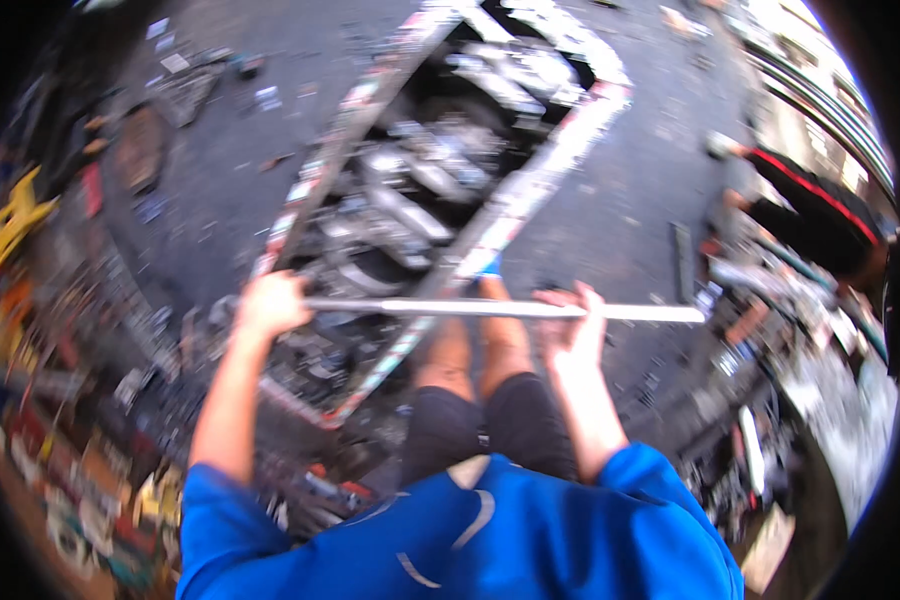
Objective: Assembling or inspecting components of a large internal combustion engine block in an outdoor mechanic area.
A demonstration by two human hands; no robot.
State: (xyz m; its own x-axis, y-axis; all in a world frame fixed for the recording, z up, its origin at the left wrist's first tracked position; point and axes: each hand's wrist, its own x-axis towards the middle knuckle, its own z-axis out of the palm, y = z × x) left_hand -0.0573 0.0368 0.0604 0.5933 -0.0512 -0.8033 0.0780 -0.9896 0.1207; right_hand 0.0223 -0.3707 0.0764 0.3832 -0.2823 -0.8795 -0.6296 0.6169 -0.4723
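A long, light grey metal bar [440, 308] lies crosswise in front of me, above the near end of a large metal frame. My left hand [273, 304] is closed around its left end. Farther right, my right hand [575, 322] has the bar lying across its palm and fingers; the thumb side is blurred, but the bar rests in the hand. Below the bar stretches the long frame [515, 200], with pale, scuffed side rails and curved metal pieces [400, 205] between them. Motion blur hides the finer detail of these pieces.
Another person in black clothes with a red stripe [820, 205] is at the right. A yellow tool-like object [15, 220] lies at the far left. Scattered parts and scrap cover the left and right edges. A dark flat bar [682, 262] lies on the dark floor [650, 190].
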